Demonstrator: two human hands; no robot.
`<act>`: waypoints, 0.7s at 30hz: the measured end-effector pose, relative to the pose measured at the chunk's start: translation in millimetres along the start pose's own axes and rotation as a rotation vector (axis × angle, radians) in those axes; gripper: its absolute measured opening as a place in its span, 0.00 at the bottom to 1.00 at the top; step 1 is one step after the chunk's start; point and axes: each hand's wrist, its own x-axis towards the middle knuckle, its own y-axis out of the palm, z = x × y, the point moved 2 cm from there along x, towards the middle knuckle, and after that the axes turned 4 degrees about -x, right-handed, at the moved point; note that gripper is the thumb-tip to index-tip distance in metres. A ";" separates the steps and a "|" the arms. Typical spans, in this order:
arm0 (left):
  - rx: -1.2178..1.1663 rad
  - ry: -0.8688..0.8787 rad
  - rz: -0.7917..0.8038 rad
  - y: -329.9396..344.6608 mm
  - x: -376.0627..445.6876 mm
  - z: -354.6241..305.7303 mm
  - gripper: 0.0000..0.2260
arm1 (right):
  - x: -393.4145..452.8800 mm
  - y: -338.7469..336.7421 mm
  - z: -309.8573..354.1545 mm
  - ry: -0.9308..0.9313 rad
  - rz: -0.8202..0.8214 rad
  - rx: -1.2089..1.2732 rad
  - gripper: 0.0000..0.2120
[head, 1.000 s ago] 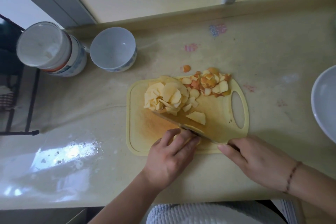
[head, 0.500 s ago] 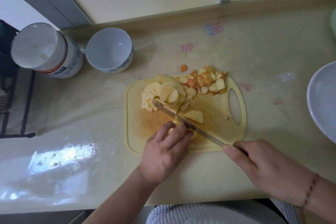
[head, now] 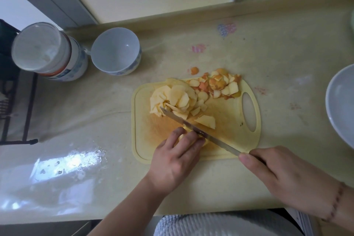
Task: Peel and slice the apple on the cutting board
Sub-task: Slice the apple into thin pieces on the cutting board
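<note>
While the counter (head: 268,48) carries everything, a yellow cutting board (head: 229,120) sits mid-frame, white bowl (head: 115,51) and jar (head: 47,51) far left. Right hand (head: 283,176) grips the knife (head: 201,132) handle, blade angled across the board. Left hand (head: 176,157) curls over an apple piece (head: 184,134) at the board's near edge, against the blade. Pale slices (head: 176,99) are piled behind, peel bits (head: 218,84) at the far edge.

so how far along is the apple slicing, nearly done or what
Peeling looks done: peel scraps lie piled at the cutting board's far edge. A heap of apple slices is already cut. In hand: the left hand holds a small remaining apple piece while the right hand brings the knife across it. Only that piece seems left.
</note>
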 end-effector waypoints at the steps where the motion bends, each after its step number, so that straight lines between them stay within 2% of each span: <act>1: 0.004 -0.002 0.000 0.0 0.0 0.0 0.11 | -0.2 0.1 0.3 -0.004 -0.002 -0.010 0.35; 11: 0.005 -0.014 0.007 -0.2 1.5 -0.1 0.13 | 7.4 11.1 0.6 0.006 0.010 -0.030 0.35; 16: 0.019 -0.017 0.035 -2.0 3.8 1.4 0.12 | 23.1 17.9 3.2 0.038 0.029 -0.046 0.32; 21: 0.027 -0.023 0.038 -2.7 3.3 -0.4 0.11 | 19.9 9.4 -0.1 0.029 -0.026 -0.104 0.34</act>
